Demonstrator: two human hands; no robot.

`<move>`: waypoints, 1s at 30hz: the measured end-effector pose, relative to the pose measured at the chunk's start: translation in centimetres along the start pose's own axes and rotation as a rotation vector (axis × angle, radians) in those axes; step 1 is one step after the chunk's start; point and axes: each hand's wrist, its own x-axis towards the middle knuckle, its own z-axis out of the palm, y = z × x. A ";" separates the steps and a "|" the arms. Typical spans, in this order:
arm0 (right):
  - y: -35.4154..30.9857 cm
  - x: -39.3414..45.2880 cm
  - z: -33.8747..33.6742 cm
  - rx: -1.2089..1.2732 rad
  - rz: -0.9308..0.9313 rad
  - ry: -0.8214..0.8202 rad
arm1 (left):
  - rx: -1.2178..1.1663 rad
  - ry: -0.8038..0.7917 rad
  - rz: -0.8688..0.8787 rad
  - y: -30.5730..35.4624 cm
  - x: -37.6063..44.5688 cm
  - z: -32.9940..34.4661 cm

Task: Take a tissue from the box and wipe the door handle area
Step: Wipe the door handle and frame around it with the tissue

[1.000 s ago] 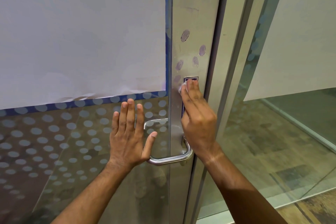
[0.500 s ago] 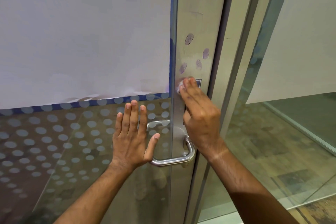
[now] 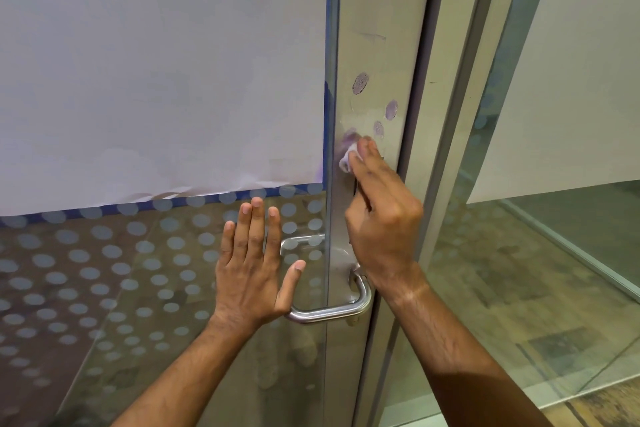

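While left hand (image 3: pixel 254 274) lies flat, fingers spread, on dotted glass (image 3: pixel 104 270), right hand (image 3: pixel 379 215) pinches crumpled white tissue (image 3: pixel 348 159) against brushed-metal stile (image 3: pixel 374 45), twelve o'clock of tubular steel handle (image 3: pixel 332 310).

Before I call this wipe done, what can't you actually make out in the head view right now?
- Tissue box: nowhere in the head view.
- Tissue: mostly hidden under the right hand; its size is unclear.
- Frame strip below the purple marks: covered by that hand.
- Door handle: its left end is behind the left hand.
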 end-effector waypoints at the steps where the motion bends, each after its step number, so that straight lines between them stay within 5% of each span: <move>1: 0.2 0.6 0.0 0.016 0.000 0.024 | 0.004 0.002 0.000 0.0 0.0 0.0; 10: 0.9 -0.6 0.2 -0.114 -0.184 -0.150 | 0.003 0.007 -0.001 0.0 -0.1 0.3; 15: 0.2 1.1 1.0 -0.087 -0.067 -0.065 | 0.009 0.006 -0.003 0.0 -0.1 0.3; 20: 0.3 -0.6 0.0 -0.057 -0.182 -0.206 | 0.007 -0.001 0.001 0.0 0.0 0.3; 26: 1.5 2.2 -1.7 -0.015 -0.010 0.051 | 0.004 0.000 -0.006 0.0 -0.1 0.1; 30: 1.5 3.5 -1.0 -0.089 0.045 0.055 | 0.001 -0.009 -0.010 0.1 -0.1 0.0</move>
